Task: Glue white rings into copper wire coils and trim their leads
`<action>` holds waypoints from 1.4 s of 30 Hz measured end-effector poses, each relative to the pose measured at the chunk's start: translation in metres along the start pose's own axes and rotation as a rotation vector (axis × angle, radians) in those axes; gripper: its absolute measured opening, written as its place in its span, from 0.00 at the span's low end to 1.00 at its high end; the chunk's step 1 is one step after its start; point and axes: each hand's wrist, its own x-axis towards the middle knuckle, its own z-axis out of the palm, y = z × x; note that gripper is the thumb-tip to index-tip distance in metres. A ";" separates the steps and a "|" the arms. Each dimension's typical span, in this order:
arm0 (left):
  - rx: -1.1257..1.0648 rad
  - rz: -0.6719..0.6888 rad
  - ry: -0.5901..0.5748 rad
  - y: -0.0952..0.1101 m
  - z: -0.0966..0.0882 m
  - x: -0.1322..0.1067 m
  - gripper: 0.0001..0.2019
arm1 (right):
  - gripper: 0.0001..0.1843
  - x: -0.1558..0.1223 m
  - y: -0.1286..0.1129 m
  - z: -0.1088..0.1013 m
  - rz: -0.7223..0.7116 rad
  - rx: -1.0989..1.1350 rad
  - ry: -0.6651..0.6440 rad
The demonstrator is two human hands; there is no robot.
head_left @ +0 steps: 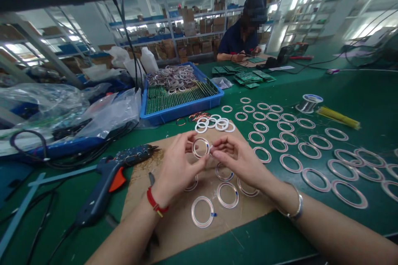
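My left hand (177, 163) holds a flat ring coil (201, 138), a pale ring with a copper-coloured band and a dark blue mark on its right side, raised above the cardboard. The fingers of my right hand (238, 159) are pinched together at that coil's right edge. A small whitish bit shows at their tips, too small to name. Beneath my hands, several similar ring coils lie on the cardboard sheet (174, 242); a front one (192, 212) has a blue tab at its right. Plain white rings (201, 129) overlap at the cardboard's far edge, beside thin copper windings (199, 116).
A glue gun (102, 190) lies at left. Behind stands a blue tray (183, 110) of boards and ring coils. More coils (316, 179) spread rightward, near a wire spool (307, 105) and yellow bundle (338, 117). Across the table a person (236, 41) works by stacked green boards (248, 77).
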 end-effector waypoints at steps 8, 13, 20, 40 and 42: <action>-0.420 -0.194 -0.165 0.016 0.001 -0.009 0.20 | 0.17 0.001 -0.001 0.003 0.192 0.308 -0.037; -0.455 -0.208 -0.220 0.013 -0.008 -0.010 0.15 | 0.17 0.000 -0.003 0.001 0.171 0.244 -0.093; -0.094 -0.042 -0.150 0.010 -0.012 -0.010 0.10 | 0.21 0.000 -0.006 -0.004 0.280 0.182 -0.206; 0.137 -0.216 0.000 -0.019 -0.019 0.003 0.19 | 0.11 0.046 0.025 -0.101 0.162 -0.613 0.424; 0.161 -0.198 -0.067 -0.024 -0.014 0.003 0.15 | 0.11 0.052 0.041 -0.107 0.177 -0.750 0.496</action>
